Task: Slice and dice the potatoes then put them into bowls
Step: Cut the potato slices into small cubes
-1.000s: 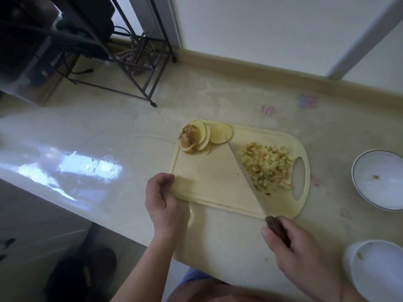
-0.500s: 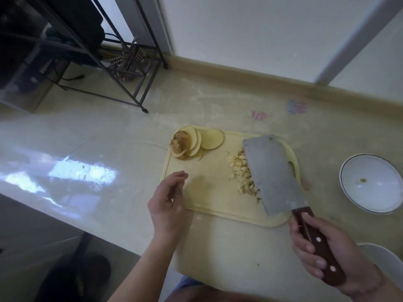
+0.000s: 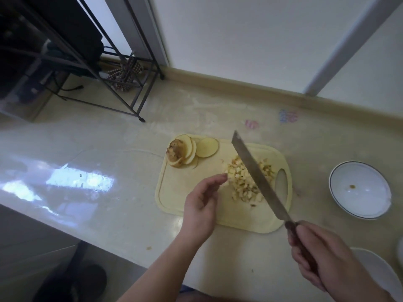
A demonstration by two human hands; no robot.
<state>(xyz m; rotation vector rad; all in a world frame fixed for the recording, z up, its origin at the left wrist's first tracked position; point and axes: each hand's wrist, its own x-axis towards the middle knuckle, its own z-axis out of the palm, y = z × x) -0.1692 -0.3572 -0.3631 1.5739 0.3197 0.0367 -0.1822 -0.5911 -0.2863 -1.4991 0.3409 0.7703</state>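
Note:
A pale yellow cutting board (image 3: 174, 199) lies on the counter. A heap of diced potato (image 3: 241, 182) sits on its right half. Several round potato slices (image 3: 197, 148) lean at its far left corner. My right hand (image 3: 320, 256) grips the dark handle of a cleaver (image 3: 256, 177), whose blade is lifted on edge over the dice. My left hand (image 3: 202, 203) hovers over the board with fingers relaxed, its fingertips at the left edge of the heap. A white bowl (image 3: 359, 190) stands to the right of the board.
A second white bowl (image 3: 375, 271) shows at the lower right, partly behind my right hand. A black metal rack (image 3: 104, 68) stands at the back left of the counter. The counter's front edge (image 3: 87, 232) runs diagonally at the lower left.
The cleaver turned from lying flat over the dice to standing on edge. My left hand moved right toward the diced heap and opened.

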